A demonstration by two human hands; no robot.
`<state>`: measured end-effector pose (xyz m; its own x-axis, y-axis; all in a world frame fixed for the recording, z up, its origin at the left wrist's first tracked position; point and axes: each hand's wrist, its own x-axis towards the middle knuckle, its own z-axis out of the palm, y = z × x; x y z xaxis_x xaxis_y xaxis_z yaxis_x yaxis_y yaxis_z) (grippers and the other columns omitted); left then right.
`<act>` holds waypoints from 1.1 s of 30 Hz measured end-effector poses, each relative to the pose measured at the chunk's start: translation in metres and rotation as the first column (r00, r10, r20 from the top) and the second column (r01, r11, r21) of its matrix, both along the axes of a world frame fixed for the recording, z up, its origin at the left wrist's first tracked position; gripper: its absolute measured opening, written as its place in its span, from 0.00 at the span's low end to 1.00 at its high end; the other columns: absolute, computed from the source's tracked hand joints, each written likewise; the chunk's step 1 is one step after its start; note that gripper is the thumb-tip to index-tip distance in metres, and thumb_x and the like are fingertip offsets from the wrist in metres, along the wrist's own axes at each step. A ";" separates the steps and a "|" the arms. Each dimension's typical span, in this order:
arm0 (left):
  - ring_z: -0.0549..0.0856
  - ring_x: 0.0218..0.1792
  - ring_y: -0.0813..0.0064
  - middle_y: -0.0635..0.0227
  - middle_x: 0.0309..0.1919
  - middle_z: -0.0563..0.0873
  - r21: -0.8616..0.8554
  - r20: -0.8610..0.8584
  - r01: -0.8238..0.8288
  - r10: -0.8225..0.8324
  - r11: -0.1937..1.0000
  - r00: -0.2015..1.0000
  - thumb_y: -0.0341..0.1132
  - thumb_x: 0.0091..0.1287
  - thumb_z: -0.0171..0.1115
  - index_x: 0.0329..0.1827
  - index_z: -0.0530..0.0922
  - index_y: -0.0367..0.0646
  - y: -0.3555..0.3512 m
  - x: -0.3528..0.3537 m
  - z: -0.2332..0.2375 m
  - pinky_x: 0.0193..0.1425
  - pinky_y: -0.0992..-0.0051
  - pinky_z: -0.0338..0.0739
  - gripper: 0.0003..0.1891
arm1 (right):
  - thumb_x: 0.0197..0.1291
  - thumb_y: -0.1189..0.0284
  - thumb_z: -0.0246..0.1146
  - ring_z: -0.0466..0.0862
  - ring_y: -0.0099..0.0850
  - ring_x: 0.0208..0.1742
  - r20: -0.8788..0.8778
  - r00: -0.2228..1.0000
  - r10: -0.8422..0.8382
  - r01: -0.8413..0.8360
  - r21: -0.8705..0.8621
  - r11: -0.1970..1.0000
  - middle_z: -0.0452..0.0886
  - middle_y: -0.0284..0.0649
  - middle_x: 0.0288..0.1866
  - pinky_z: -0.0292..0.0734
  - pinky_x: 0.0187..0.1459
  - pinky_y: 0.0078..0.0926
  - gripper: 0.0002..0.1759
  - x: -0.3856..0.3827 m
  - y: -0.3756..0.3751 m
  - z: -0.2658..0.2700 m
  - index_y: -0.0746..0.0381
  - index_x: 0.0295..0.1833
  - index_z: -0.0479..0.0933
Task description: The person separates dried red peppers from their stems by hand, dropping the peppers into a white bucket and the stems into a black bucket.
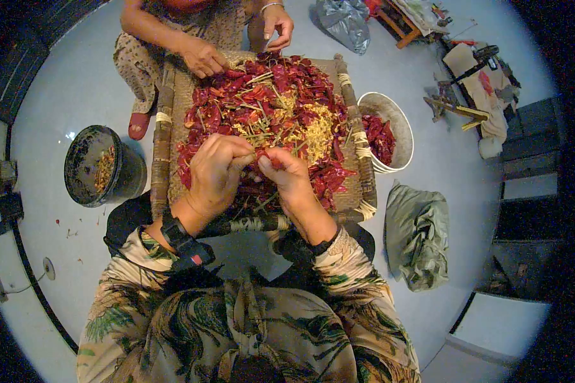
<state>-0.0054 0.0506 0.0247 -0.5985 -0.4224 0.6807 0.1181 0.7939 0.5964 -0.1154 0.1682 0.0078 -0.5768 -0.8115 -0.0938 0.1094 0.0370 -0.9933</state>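
A pale blue floor (64, 83) fills the frame. At the centre stands a low woven stool (162, 147) with wooden rails bound in cord. Its top carries a wide pile of dried red chillies (236, 102), with green stems and a patch of yellow seeds (316, 131) right of the pile's middle. At the right of the frame a grey-green sack (418, 236) lies crumpled on the floor. A black bucket (131, 175) at the left holds a little chaff, and a white bucket (402, 137) touching the stool's right rail holds more red chillies (380, 137).

Just below the centre, at the pile's near edge, the left hand (217, 175) and the right hand (287, 175) meet. Both have their fingers curled in narrow, pinching one dried chilli (257, 155) between the fingertips. A black watch (176, 233) sits on the left wrist.

At the top of the frame, a co-worker's two hands (202, 57) rest at the pile's far edge.
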 end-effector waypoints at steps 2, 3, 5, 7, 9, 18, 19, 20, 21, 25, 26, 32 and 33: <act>0.80 0.32 0.67 0.64 0.30 0.81 0.134 0.040 -0.023 0.018 0.991 0.999 0.29 0.57 0.63 0.32 0.75 0.40 0.004 -0.002 -0.002 0.37 0.72 0.74 0.05 | 0.59 0.75 0.63 0.72 0.17 0.30 -0.067 0.998 -0.014 0.014 0.008 1.000 0.75 0.27 0.26 0.70 0.34 0.19 0.04 0.001 0.002 0.006 0.62 0.33 0.76; 0.79 0.31 0.71 0.66 0.29 0.81 0.269 0.050 -0.009 -0.004 0.963 0.999 0.29 0.58 0.63 0.31 0.74 0.40 0.006 -0.003 -0.003 0.36 0.74 0.74 0.05 | 0.59 0.75 0.63 0.72 0.18 0.30 -0.150 0.989 -0.018 0.022 0.026 0.999 0.75 0.28 0.26 0.70 0.34 0.19 0.04 0.001 0.002 0.009 0.63 0.33 0.76; 0.77 0.29 0.79 0.70 0.28 0.80 0.523 0.062 0.008 -0.047 0.852 0.997 0.29 0.60 0.63 0.30 0.74 0.40 0.008 -0.004 -0.004 0.35 0.78 0.72 0.06 | 0.58 0.75 0.63 0.72 0.19 0.30 -0.270 0.963 -0.013 0.022 0.031 0.999 0.75 0.29 0.26 0.70 0.34 0.20 0.04 0.000 0.003 0.009 0.63 0.34 0.76; 0.74 0.28 0.85 0.74 0.27 0.79 0.735 0.068 0.030 -0.118 0.677 0.991 0.28 0.61 0.62 0.30 0.75 0.41 0.005 -0.005 -0.013 0.33 0.81 0.69 0.05 | 0.58 0.76 0.64 0.73 0.20 0.29 -0.346 0.938 -0.002 0.004 0.006 1.000 0.76 0.32 0.26 0.70 0.34 0.21 0.04 -0.001 0.002 0.003 0.64 0.34 0.75; 0.73 0.27 0.88 0.76 0.26 0.79 0.871 0.015 0.083 -0.195 0.484 0.981 0.28 0.62 0.62 0.31 0.75 0.43 0.000 -0.005 -0.022 0.32 0.83 0.68 0.04 | 0.56 0.76 0.64 0.74 0.23 0.30 -0.387 0.922 -0.010 0.002 -0.021 1.000 0.76 0.35 0.27 0.71 0.35 0.22 0.04 -0.001 0.002 0.001 0.64 0.35 0.75; 0.79 0.30 0.82 0.76 0.29 0.82 0.990 -0.139 0.115 -0.409 -0.085 0.902 0.30 0.63 0.60 0.33 0.77 0.45 -0.012 0.009 -0.009 0.35 0.80 0.72 0.01 | 0.52 0.76 0.66 0.80 0.31 0.38 -0.443 0.883 0.152 -0.166 0.008 0.986 0.79 0.41 0.35 0.74 0.43 0.27 0.09 -0.008 0.006 0.005 0.65 0.39 0.76; 0.79 0.30 0.82 0.76 0.29 0.82 0.983 -0.177 0.135 -0.427 -0.126 0.887 0.31 0.63 0.60 0.33 0.77 0.45 -0.013 0.010 -0.009 0.35 0.79 0.73 0.02 | 0.52 0.76 0.66 0.80 0.31 0.39 -0.464 0.870 0.169 -0.199 -0.017 0.980 0.80 0.41 0.35 0.74 0.44 0.27 0.09 -0.010 0.007 0.008 0.65 0.39 0.76; 0.79 0.31 0.81 0.75 0.29 0.82 0.974 -0.214 0.154 -0.444 -0.169 0.870 0.32 0.63 0.60 0.33 0.77 0.45 -0.015 0.011 -0.008 0.36 0.78 0.73 0.02 | 0.52 0.76 0.66 0.80 0.31 0.40 -0.455 0.869 0.196 -0.224 -0.008 0.975 0.80 0.41 0.36 0.74 0.45 0.27 0.09 -0.011 0.009 0.010 0.65 0.40 0.76; 0.79 0.31 0.81 0.75 0.30 0.82 0.959 -0.270 0.194 -0.447 -0.208 0.853 0.32 0.63 0.60 0.33 0.77 0.45 -0.017 0.012 -0.008 0.36 0.78 0.73 0.03 | 0.53 0.76 0.66 0.80 0.31 0.40 -0.446 0.867 0.222 -0.248 0.001 0.969 0.81 0.41 0.37 0.74 0.46 0.27 0.09 -0.013 0.011 0.011 0.65 0.40 0.77; 0.79 0.33 0.81 0.72 0.36 0.82 0.889 -0.455 0.378 -0.413 -0.257 0.789 0.34 0.65 0.59 0.38 0.76 0.44 -0.046 0.015 -0.014 0.40 0.77 0.75 0.05 | 0.56 0.75 0.64 0.81 0.30 0.42 -0.406 0.902 0.146 -0.146 0.031 0.989 0.82 0.38 0.40 0.74 0.48 0.24 0.08 -0.013 0.015 0.007 0.65 0.41 0.78; 0.79 0.34 0.81 0.72 0.37 0.81 0.888 -0.458 0.394 -0.374 -0.238 0.807 0.34 0.65 0.58 0.39 0.75 0.44 -0.052 0.016 -0.017 0.41 0.76 0.76 0.05 | 0.57 0.74 0.63 0.81 0.30 0.42 -0.314 0.936 0.156 -0.151 0.040 0.988 0.82 0.38 0.41 0.74 0.48 0.25 0.08 -0.015 0.015 0.004 0.65 0.42 0.77; 0.82 0.38 0.76 0.66 0.40 0.83 0.923 -0.383 0.372 -0.144 -0.100 0.912 0.33 0.66 0.57 0.40 0.76 0.44 -0.063 0.018 -0.009 0.45 0.68 0.80 0.04 | 0.64 0.67 0.58 0.82 0.29 0.35 0.221 0.971 0.086 -0.067 -0.094 0.993 0.81 0.41 0.39 0.82 0.39 0.29 0.13 -0.037 0.010 0.017 0.64 0.48 0.71; 0.82 0.38 0.75 0.65 0.41 0.84 0.927 -0.373 0.362 -0.139 -0.100 0.917 0.33 0.66 0.57 0.40 0.76 0.44 -0.063 0.018 -0.008 0.45 0.68 0.80 0.04 | 0.64 0.67 0.58 0.82 0.29 0.36 0.224 0.972 0.071 -0.052 -0.089 0.995 0.81 0.41 0.40 0.82 0.39 0.29 0.13 -0.041 0.011 0.014 0.64 0.48 0.71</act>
<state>0.0125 -0.0122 0.0164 -0.8150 -0.5452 -0.1962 0.2965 -0.6833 0.6672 -0.1563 0.1787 0.0217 -0.4969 -0.8552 -0.1477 0.3318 -0.0299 -0.9429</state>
